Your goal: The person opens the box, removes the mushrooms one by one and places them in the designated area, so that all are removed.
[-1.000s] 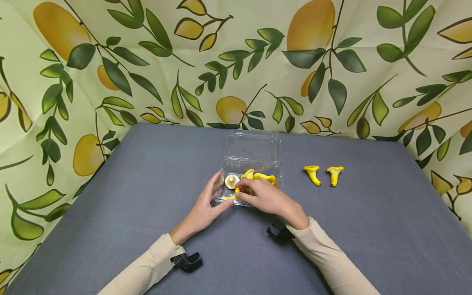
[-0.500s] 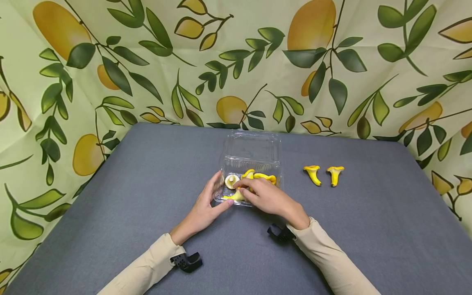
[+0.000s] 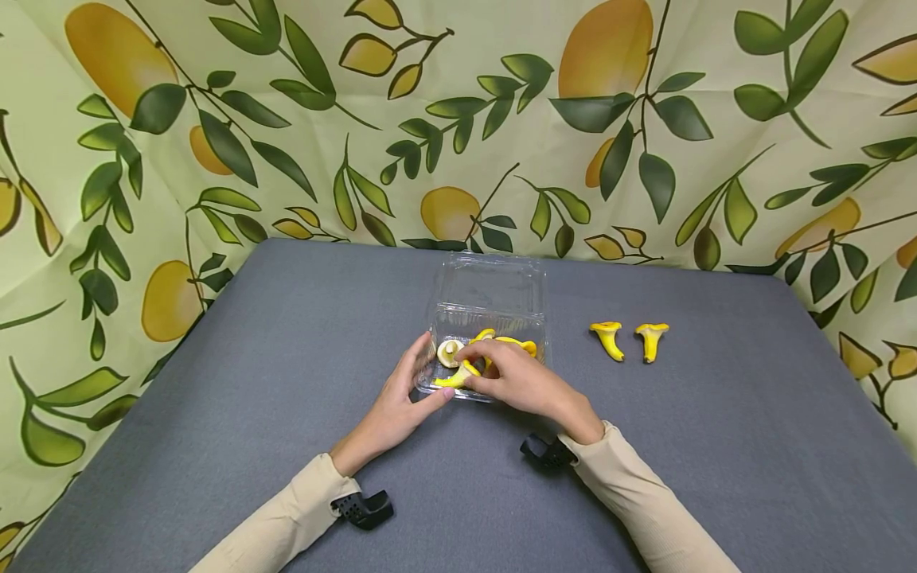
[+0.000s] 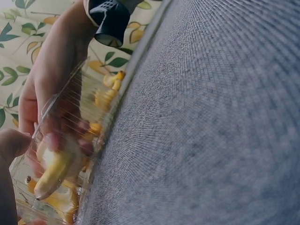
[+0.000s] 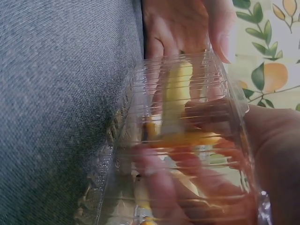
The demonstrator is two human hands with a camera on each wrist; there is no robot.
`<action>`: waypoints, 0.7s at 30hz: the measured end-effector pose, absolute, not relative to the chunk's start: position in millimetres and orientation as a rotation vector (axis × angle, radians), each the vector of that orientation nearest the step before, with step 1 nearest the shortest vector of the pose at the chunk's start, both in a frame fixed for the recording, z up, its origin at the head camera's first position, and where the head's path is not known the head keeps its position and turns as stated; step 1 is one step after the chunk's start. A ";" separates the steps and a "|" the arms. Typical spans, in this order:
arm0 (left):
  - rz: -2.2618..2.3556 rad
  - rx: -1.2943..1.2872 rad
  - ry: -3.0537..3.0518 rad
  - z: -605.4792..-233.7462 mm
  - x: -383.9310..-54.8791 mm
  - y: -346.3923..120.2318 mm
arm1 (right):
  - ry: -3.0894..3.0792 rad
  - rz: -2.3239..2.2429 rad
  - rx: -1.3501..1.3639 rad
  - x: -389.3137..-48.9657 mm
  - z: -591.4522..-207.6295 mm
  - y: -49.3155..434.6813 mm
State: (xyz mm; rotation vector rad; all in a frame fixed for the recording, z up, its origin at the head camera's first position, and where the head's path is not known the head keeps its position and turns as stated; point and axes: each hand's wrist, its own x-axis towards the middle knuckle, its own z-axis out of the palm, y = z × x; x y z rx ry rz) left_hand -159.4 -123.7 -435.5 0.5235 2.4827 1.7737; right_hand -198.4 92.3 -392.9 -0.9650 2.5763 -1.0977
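Head view: right hand (image 3: pixel 517 377) pinches a flared mushroom (image 3: pixel 454 376), straight-fingered left hand (image 3: pixel 392 404) touching the plastic box (image 3: pixel 493 288).

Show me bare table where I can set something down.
Free: the table left of the box and the left hand, and right of the two loose mushrooms. Crowded: inside the box, where the right hand holds a yellow mushroom among others.

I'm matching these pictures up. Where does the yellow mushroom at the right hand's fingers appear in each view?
Head: yellow mushroom just below centre, stem pointing left.
Left wrist: yellow mushroom at lower left, blurred, stem toward the lower left.
Right wrist: yellow mushroom just above centre, stem up.
Shared landmark: clear container, around it in all three.
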 end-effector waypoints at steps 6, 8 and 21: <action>1.770 0.527 2.482 -436.4 -159.7 -124.0 | 2.578 -1.159 -0.981 -198.7 -393.7 92.9; 1.769 0.528 2.483 -436.8 -160.1 -124.0 | 2.601 -1.155 -0.994 -198.8 -394.4 92.9; 1.763 0.525 2.499 -437.1 -160.2 -124.1 | 2.715 -1.084 -1.020 -196.3 -391.9 92.2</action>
